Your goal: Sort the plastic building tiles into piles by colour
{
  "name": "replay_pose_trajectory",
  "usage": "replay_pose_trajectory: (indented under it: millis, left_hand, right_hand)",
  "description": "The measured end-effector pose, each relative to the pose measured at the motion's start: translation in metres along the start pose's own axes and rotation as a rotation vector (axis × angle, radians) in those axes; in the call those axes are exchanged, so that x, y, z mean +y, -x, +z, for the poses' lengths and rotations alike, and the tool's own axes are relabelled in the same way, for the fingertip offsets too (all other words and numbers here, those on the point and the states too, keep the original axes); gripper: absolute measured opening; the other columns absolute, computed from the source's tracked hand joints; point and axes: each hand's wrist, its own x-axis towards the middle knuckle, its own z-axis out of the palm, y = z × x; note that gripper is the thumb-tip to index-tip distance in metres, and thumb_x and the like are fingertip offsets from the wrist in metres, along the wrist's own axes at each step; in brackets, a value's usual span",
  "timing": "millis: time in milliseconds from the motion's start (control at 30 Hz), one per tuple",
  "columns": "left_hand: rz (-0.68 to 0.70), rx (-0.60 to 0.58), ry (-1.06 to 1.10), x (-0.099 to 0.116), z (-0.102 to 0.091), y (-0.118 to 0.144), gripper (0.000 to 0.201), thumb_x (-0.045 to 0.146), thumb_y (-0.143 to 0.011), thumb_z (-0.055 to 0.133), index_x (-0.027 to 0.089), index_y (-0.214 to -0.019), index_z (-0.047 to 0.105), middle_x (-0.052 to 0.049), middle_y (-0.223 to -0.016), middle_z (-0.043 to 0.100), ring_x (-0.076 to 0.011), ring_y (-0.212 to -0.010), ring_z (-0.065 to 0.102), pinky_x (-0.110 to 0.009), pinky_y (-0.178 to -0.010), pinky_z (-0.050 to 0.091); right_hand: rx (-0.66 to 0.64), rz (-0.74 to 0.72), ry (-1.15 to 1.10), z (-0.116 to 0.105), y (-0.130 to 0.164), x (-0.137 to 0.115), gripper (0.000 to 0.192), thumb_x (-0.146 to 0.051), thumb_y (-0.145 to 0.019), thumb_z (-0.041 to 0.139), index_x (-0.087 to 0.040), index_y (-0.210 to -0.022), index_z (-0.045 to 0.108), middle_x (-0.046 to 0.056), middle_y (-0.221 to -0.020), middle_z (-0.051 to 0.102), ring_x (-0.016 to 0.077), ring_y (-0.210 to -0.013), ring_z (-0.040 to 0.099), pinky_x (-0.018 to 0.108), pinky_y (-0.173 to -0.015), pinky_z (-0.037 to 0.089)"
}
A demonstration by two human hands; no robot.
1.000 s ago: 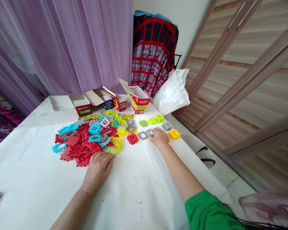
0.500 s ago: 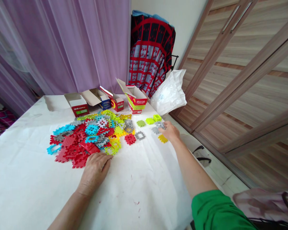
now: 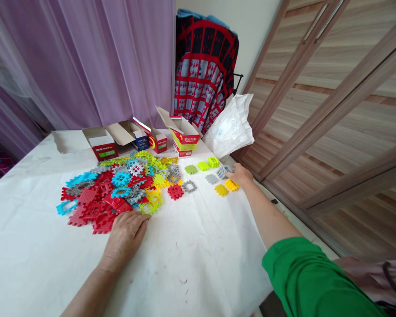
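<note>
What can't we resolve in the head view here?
- Right hand: its fingertips lie over the grey tiles, so whether it has a grip on one is unclear.
- Left hand: palm down at the edge of the tile pile; anything beneath is hidden.
- Printing on the open boxes: too small to read.
- Plastic bag: contents hidden by the crumpled film.

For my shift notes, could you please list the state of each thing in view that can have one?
left hand: flat on the table, fingertips at the pile's edge
right hand: on grey pieces
pile of pieces: loose, heaped
red box: open
yellow-red box: flap up
white bag: crumpled
</note>
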Motion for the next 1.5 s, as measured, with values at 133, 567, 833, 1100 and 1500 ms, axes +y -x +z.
replay_pose_trajectory:
  millis: [133, 567, 833, 1100, 1500]
  left_hand:
    - [0.009, 0.005, 0.003, 0.000, 0.000, 0.000, 0.029, 0.034, -0.093, 0.045, 0.023, -0.095, 0.072, -0.005, -0.091, 0.074, -0.0219, -0.088, 0.065, -0.037, -0.083, 0.048]
    - [0.004, 0.009, 0.004, 0.000, 0.000, 0.000, 0.029, 0.034, -0.093, 0.045, 0.023, -0.094, 0.072, -0.005, -0.090, 0.074, -0.0220, -0.087, 0.066, -0.037, -0.083, 0.048]
    - [0.027, 0.016, -0.005, -0.001, 0.001, -0.001, 0.029, 0.033, -0.093, 0.044, 0.023, -0.096, 0.071, -0.005, -0.089, 0.074, -0.0214, -0.087, 0.066, -0.037, -0.082, 0.047]
    - [0.060, 0.001, -0.039, 0.005, -0.002, -0.002, 0.025, 0.028, -0.093, 0.046, 0.023, -0.097, 0.070, -0.005, -0.086, 0.075, -0.0222, -0.089, 0.064, -0.040, -0.086, 0.045]
    - [0.019, -0.095, -0.112, 0.017, -0.005, -0.003, 0.023, 0.021, -0.092, 0.045, 0.020, -0.094, 0.068, -0.007, -0.087, 0.073, -0.0229, -0.090, 0.062, -0.041, -0.086, 0.044]
  right_hand:
    - [-0.003, -0.015, 0.025, 0.000, 0.001, 0.000, 0.053, -0.046, -0.079, 0.062, -0.019, -0.124, 0.054, 0.010, -0.118, 0.067, 0.0258, -0.111, 0.061, 0.033, -0.086, 0.046]
    - [0.006, -0.054, 0.046, -0.004, 0.002, 0.002, 0.058, -0.049, -0.077, 0.063, -0.019, -0.126, 0.056, 0.011, -0.119, 0.066, 0.0258, -0.108, 0.061, 0.034, -0.085, 0.046]
    - [0.261, -0.312, -0.123, 0.014, 0.064, -0.034, 0.021, -0.026, -0.083, 0.052, -0.022, -0.097, 0.068, 0.005, -0.101, 0.070, 0.0195, -0.088, 0.063, 0.029, -0.078, 0.045]
    - [0.231, -0.705, -0.548, 0.078, 0.168, -0.118, 0.016, -0.019, -0.080, 0.052, -0.024, -0.082, 0.067, -0.001, -0.081, 0.070, 0.0116, -0.066, 0.059, 0.020, -0.069, 0.045]
    - [0.082, -0.443, -0.718, 0.087, 0.180, -0.118, 0.019, -0.028, -0.078, 0.050, -0.026, -0.080, 0.069, 0.000, -0.078, 0.074, 0.0166, -0.071, 0.067, 0.026, -0.075, 0.051]
